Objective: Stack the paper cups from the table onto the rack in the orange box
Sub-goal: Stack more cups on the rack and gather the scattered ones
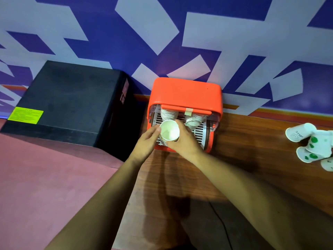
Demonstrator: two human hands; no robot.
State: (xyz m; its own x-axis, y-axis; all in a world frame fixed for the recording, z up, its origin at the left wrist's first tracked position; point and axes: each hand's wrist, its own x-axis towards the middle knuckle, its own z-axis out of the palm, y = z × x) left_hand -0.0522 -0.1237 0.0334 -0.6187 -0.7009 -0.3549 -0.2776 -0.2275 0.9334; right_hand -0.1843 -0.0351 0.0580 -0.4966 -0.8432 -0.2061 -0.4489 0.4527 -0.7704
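The right hand point(182, 139) had its grip clamped around a white paper cup point(169, 130), mouth up, over the slatted rack point(200, 132) in the orange box point(185, 94). The left hand point(146, 141) touched the cup's rim with loosely parted fingers. More cups point(311, 143) lay on the desk point(252, 159); one read "HELLO".

I work in a staged indoor room: blue-and-white geometric patterned wall point(162, 33), wood-grain table point(252, 159), large black box point(68, 98).
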